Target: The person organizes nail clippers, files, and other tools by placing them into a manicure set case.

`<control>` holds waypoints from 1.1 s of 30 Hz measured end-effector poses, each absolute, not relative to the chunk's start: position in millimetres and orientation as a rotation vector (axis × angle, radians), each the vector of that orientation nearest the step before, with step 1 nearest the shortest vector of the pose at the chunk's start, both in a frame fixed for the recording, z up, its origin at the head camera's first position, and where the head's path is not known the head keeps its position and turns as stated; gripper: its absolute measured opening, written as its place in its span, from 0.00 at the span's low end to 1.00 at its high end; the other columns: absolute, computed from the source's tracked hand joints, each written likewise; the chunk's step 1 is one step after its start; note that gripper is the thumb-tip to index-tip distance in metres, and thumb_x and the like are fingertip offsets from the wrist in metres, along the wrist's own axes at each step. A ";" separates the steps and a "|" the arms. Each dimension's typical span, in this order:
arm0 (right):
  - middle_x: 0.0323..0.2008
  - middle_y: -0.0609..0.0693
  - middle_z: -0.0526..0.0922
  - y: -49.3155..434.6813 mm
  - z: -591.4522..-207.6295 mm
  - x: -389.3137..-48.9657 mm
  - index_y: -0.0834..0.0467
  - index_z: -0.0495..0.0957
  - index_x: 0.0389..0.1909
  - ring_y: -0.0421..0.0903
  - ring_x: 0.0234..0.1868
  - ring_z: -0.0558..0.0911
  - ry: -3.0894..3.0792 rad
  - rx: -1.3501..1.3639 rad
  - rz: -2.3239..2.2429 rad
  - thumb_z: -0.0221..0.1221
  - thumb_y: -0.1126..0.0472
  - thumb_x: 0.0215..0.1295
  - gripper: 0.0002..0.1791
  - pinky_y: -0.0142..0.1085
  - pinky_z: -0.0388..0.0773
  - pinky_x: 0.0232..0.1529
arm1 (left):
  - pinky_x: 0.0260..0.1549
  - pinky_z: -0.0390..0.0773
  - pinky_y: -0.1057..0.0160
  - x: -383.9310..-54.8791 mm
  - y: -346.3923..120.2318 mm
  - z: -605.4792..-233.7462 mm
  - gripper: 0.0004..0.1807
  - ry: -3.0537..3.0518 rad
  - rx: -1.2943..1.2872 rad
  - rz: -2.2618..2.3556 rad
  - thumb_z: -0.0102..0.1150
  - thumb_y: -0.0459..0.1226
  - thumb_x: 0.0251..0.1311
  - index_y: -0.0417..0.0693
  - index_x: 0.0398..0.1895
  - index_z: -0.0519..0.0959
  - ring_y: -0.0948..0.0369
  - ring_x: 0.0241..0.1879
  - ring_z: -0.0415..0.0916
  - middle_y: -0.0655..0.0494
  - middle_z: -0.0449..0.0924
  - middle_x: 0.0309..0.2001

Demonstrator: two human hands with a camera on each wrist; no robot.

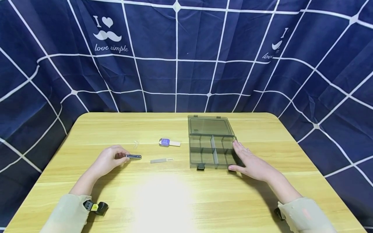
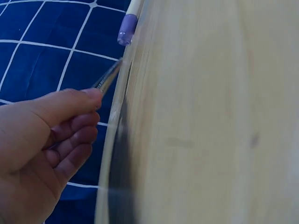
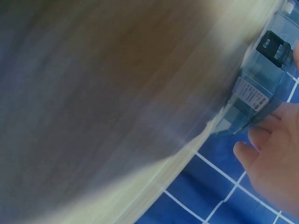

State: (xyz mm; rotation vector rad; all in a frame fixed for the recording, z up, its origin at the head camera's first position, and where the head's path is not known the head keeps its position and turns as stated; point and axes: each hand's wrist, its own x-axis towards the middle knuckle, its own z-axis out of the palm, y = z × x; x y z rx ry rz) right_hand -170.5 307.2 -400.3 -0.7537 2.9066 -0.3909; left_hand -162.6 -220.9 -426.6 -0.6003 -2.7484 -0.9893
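Note:
My left hand [image 1: 108, 160] pinches a small dark nail clipper [image 1: 134, 156] by one end, between thumb and fingers. It is held low over the table, its silver edge catching light; in the left wrist view the clipper [image 2: 109, 75] tapers to a thin metal tip. With its fingers stretched along the right wall, my right hand [image 1: 254, 165] rests against a grey see-through divided box [image 1: 207, 157], thumb at the front right latch. The lid [image 1: 211, 126] lies folded back. The right wrist view shows a white label [image 3: 250, 94] on the box side.
A flat grey nail file [image 1: 162, 160] lies just right of the clipper. Behind it is a white stick-shaped item with a purple end [image 1: 164, 142]. Small clear pieces [image 1: 136, 144] lie beyond the left hand. A blue curtain [image 1: 157, 77] surrounds the wooden table [image 1: 116, 207].

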 end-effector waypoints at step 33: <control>0.74 0.63 0.42 307.1 -398.3 -173.1 0.68 0.45 0.73 0.61 0.72 0.46 2.889 -0.740 -0.370 0.54 0.33 0.61 0.55 0.57 0.49 0.68 | 0.32 0.73 0.58 -172.1 -168.1 -383.7 0.05 -2.548 -0.528 -1.220 0.70 0.33 0.52 0.49 0.32 0.86 0.61 0.32 0.74 0.61 0.81 0.30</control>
